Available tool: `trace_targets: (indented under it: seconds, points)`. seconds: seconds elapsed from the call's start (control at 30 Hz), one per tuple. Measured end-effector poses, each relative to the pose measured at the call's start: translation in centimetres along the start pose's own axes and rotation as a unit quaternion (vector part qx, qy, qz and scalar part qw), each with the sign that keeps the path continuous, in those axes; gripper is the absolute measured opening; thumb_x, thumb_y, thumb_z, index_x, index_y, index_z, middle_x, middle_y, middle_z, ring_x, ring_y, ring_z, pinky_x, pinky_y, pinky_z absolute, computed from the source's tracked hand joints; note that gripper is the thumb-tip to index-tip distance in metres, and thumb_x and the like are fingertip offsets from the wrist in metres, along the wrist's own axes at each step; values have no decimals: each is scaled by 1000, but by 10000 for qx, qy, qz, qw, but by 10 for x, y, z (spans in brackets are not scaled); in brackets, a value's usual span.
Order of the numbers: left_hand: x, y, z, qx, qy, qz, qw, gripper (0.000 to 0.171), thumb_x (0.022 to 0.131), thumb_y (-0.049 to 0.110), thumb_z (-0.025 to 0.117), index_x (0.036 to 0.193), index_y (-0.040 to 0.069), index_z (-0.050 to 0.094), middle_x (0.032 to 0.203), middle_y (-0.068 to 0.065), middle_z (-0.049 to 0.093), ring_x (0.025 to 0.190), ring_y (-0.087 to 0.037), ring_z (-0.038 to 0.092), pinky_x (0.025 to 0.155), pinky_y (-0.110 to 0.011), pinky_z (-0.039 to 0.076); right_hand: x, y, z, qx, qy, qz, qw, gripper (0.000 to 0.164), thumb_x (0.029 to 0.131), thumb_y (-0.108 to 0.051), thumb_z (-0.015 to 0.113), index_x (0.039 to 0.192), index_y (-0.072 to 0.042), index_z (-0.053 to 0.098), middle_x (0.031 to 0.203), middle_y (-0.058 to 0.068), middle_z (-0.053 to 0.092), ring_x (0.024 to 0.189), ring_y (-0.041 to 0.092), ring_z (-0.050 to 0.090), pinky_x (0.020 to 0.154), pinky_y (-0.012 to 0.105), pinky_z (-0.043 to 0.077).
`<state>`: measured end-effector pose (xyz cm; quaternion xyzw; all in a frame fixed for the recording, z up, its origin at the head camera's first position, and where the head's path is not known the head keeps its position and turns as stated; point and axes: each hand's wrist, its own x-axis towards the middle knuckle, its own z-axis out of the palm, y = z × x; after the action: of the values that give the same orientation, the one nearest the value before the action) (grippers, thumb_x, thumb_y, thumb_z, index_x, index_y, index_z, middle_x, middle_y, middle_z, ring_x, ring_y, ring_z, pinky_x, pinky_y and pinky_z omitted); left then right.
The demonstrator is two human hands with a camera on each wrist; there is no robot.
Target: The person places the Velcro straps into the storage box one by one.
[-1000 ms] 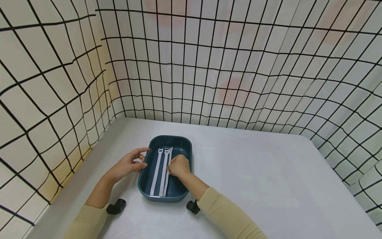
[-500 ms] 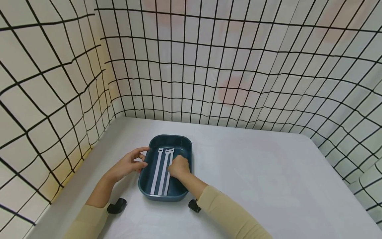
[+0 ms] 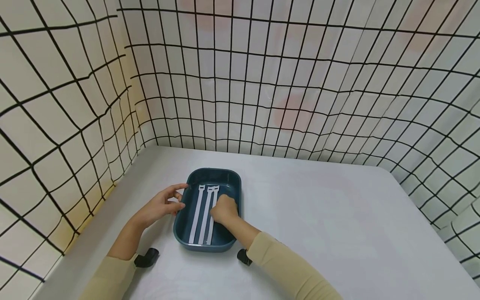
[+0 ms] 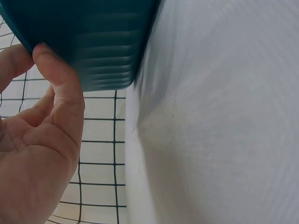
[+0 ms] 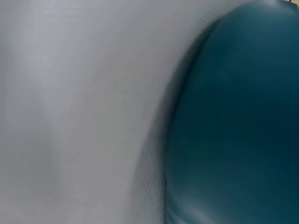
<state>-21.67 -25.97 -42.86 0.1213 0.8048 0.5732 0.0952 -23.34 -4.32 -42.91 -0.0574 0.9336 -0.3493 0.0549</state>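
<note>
Three white strap-like cable ties with slotted heads lie lengthwise in a dark teal tray (image 3: 204, 248) in the head view: a left tie (image 3: 196, 214), a middle tie (image 3: 204, 214) and a right tie (image 3: 211, 233). My right hand (image 3: 225, 209) is inside the tray with curled fingers at the right tie, covering part of it; the fingertips are hidden. Outside the tray's left side, my left hand (image 3: 161, 205) touches the rim with loosely bent, spread thumb and finger. The left wrist view shows those fingertips (image 4: 46, 55) against the tray's edge.
The tray stands on a white-covered table (image 3: 318, 225), left of its middle. A black wire grid (image 3: 232, 96) rises behind and along the left. Black wrist cameras (image 3: 147, 258) sit by both sleeves. The right wrist view shows only the tray's outer wall (image 5: 238, 116) and cloth.
The right tie, slanted and close against the middle one earlier, now lies flatter, its lower end slightly apart to the right. My right hand shifted slightly; my left hand stayed at the rim.
</note>
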Motion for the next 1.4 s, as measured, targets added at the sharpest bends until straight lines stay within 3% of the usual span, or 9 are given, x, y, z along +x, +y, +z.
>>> trace_targets:
  seconds: [0.27,0.43,0.53,0.67,0.8,1.0,1.17,1.4]
  points:
    - [0,-1,-1,-14,15,-8,10000,60,92,5,62,146,1,35,101,-18,45,75,-23,55,67,-31,52,0,-1,1,-11,-6,75,10000,8,81,1,67,78,8,63,57,8,55,47,17,58,43,25,46]
    - [0,-1,-1,4,32,-12,10000,60,92,6,62,146,1,35,101,-18,45,75,-23,55,67,-31,52,1,0,3,-79,42,40,10000,32,80,-1,69,105,15,57,73,16,63,55,20,61,49,32,52]
    - [-1,-1,-1,-8,11,15,10000,60,93,6,61,146,1,35,101,-18,45,77,-24,55,68,-31,52,1,1,3,-50,72,-21,10000,42,80,-4,70,112,16,53,83,19,64,61,21,62,53,33,53]
    - [-1,-2,-1,-56,-47,81,9999,60,93,5,61,146,-1,34,102,-18,45,80,-25,55,69,-32,52,-1,1,1,129,127,-193,9996,40,81,-8,69,111,14,54,83,18,64,61,20,60,51,31,51]
    - [-1,-2,0,-80,-75,99,9999,60,93,5,60,146,-1,33,102,-18,46,81,-25,55,69,-32,53,-2,1,-1,316,154,-343,9988,29,84,-12,68,103,7,57,76,12,61,57,16,58,49,28,48]
    - [-1,-3,-1,-98,-111,86,9999,60,94,4,60,147,-1,33,101,-18,46,79,-23,55,69,-33,53,-5,0,-3,774,80,-740,9942,22,88,-12,66,104,2,60,66,2,56,55,11,53,48,24,43]
    - [-2,-2,-3,-35,-99,14,9999,59,93,5,60,146,0,34,101,-18,46,81,-25,56,69,-32,53,-14,0,-12,1308,-48,-1386,9817,19,89,-10,62,104,0,61,67,-3,56,55,8,52,50,22,44]
    - [-2,3,-11,478,-62,-4,9988,57,95,11,61,146,3,38,98,-16,50,75,-26,56,71,-37,50,-21,11,-35,2001,411,-2019,9579,12,89,-5,62,99,0,63,78,0,60,63,9,52,57,21,46]
